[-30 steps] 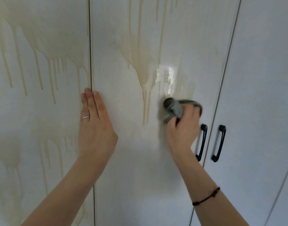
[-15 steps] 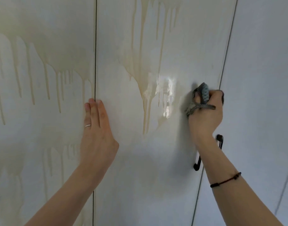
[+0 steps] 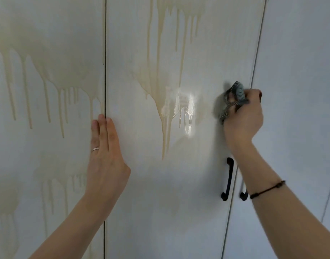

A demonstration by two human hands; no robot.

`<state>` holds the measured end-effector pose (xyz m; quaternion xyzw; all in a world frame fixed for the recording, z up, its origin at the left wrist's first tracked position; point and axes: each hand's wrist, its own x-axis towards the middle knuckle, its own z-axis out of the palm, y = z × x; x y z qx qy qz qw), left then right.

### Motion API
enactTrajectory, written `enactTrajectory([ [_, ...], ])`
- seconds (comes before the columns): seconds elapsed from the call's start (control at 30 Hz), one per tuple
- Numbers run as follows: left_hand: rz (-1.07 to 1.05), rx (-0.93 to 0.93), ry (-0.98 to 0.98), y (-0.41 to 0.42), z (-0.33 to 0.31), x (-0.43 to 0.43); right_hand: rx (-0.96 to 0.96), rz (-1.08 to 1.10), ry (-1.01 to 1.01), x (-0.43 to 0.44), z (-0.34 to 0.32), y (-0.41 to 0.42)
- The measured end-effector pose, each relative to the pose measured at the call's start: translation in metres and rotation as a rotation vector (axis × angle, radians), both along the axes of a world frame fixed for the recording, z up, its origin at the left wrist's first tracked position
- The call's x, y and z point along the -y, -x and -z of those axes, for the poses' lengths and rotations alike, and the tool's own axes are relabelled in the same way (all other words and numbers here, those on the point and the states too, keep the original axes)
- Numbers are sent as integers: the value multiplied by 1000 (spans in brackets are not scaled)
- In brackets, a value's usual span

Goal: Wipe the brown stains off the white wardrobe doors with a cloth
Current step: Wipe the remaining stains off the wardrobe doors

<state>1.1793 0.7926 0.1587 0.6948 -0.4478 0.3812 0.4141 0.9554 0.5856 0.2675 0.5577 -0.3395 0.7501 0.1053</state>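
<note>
White wardrobe doors fill the view. The middle door carries a brown stain running down in drips, with a wet shiny patch beside it. The left door has a broad brown stain with many drips. My right hand grips a bunched grey patterned cloth and presses it to the middle door near its right edge, right of the stain. My left hand lies flat with straight fingers across the seam between the left and middle doors.
Two black handles hang low: one on the middle door, and another on the right door, partly hidden behind my right forearm. The right door looks unstained. Fainter stains mark the lower left door.
My right hand has carried the cloth from below the stain up and to the right, towards the middle door's right edge. My left hand has stayed flat on the seam.
</note>
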Motion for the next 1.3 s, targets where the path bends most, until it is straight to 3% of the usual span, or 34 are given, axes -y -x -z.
enactTrajectory([
  [0.07, -57, 12, -38, 1, 0, 1, -12, -70, -27, -21, 37, -29],
  [0.13, -109, 36, -87, 2, 0, 0, -334, -66, 86, -42, 95, -53],
  [0.2, -162, 68, -136, 2, 0, -1, -775, -94, 319, -55, 149, -61],
  [0.27, -225, 99, -222, 0, -1, -3, -973, -123, 442, -46, 159, -46],
  [0.33, -248, 73, -276, -4, -2, -4, -886, -11, 374, -26, 135, -22],
  [0.43, -289, 84, -343, -5, -1, -4, -423, 64, 16, 2, 96, 21],
  [0.5, -309, 106, -316, -2, -2, -2, -201, 2, -144, 4, 97, 30],
  [0.57, -305, 115, -281, -2, -1, 1, -235, 7, -144, -4, 123, 21],
  [0.67, -291, 126, -257, -6, 2, 2, -567, 125, 50, -20, 176, 7],
  [0.73, -286, 129, -247, -8, 3, 2, -685, 165, 139, -18, 189, 20],
  [0.8, -276, 139, -246, -10, 3, 3, -597, 118, 84, -11, 175, 35],
  [0.9, -250, 138, -216, -10, 3, 4, -288, -38, -143, -7, 143, 37],
  [0.97, -239, 125, -189, -7, 3, 2, -211, -64, -174, -14, 143, 25],
  [1.17, -214, 109, -164, -4, 0, 1, -194, -126, -347, -43, 211, 11],
  [1.3, -208, 79, -85, 1, 2, 5, -291, -127, -276, -38, 186, 24],
])
